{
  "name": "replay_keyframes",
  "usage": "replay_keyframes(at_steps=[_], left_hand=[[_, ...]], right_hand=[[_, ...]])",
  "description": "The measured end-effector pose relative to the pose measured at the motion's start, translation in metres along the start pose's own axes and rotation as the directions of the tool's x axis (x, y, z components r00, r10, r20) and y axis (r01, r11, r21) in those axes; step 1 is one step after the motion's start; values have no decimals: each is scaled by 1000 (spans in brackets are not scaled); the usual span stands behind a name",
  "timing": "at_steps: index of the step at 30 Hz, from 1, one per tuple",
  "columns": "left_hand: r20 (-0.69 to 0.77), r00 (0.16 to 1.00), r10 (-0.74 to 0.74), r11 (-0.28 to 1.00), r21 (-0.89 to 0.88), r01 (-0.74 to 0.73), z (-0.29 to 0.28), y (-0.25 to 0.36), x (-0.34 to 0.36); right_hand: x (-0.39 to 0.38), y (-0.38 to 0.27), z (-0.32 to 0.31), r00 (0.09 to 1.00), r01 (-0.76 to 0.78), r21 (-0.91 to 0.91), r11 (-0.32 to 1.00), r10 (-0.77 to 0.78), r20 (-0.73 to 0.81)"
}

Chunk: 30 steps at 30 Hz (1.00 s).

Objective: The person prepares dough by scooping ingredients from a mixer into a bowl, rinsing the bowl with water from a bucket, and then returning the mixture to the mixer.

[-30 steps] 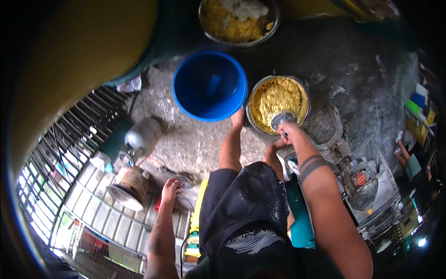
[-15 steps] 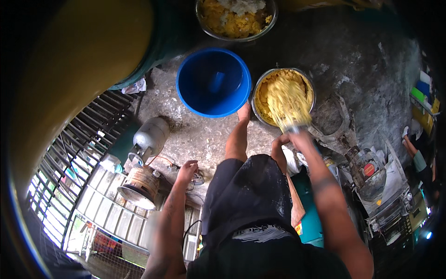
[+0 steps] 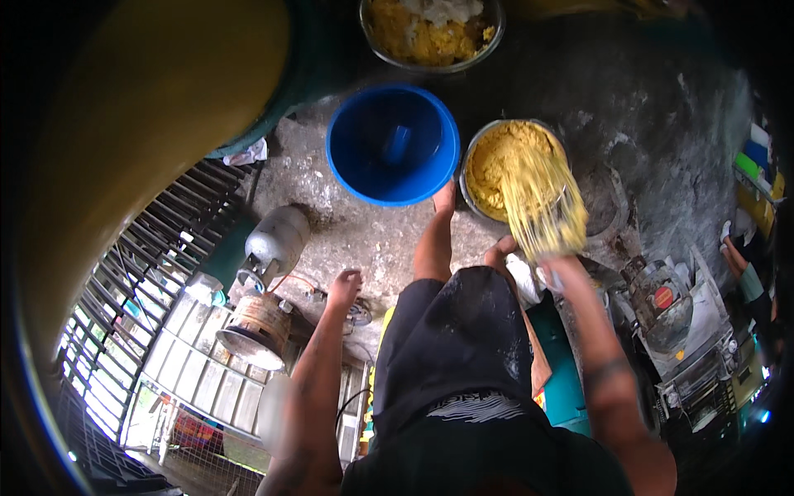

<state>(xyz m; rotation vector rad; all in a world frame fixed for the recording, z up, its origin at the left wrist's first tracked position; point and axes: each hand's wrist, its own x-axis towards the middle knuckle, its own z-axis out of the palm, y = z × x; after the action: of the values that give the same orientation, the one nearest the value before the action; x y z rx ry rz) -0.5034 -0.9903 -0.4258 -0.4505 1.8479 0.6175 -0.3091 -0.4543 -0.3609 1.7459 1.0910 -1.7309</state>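
Stained floor (image 3: 376,248) | right hand (image 3: 562,271) extended, gripping coated whisk (image 3: 549,207) | left hand (image 3: 344,290) out sideways, empty, loosely curled

On the floor (image 3: 385,256) there, the basin (image 3: 405,200) sits just left of the mixing bowl (image 3: 466,174), whose near right rim the whisk (image 3: 552,207) overhangs, another bowl (image 3: 430,68) beyond them, and off left a gas cylinder (image 3: 279,236) beyond a burner (image 3: 258,322).

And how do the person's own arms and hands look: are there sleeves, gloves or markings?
The left hand and right hand show no gloves, though the right is blurred. Both the left forearm and right forearm are bare of sleeves. A dark, band-shaped marking crosses the right forearm; any marking on the left is too unclear to tell.
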Motion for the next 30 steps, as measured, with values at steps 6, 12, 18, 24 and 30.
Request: replay_keyframes(at_steps=[6,12,18,24,30], left_hand=[[204,972,120,982,-166,-86,10,124,1],[42,993,-110,959,-259,117,-5,74,6],[155,981,-117,988,-80,131,5,39,-10],[88,984,-154,981,-101,163,-16,64,-21],[45,981,-189,976,-103,193,-16,67,-16]], right_hand=[[105,-32,31,925,-379,-168,910,370,-85],[-26,-32,-17,994,-100,-244,965,88,-60],[50,37,-43,992,-76,-352,933,36,-119],[131,67,-67,985,-167,-542,824,109,-137],[75,42,-52,993,-59,-510,858,-4,-121]])
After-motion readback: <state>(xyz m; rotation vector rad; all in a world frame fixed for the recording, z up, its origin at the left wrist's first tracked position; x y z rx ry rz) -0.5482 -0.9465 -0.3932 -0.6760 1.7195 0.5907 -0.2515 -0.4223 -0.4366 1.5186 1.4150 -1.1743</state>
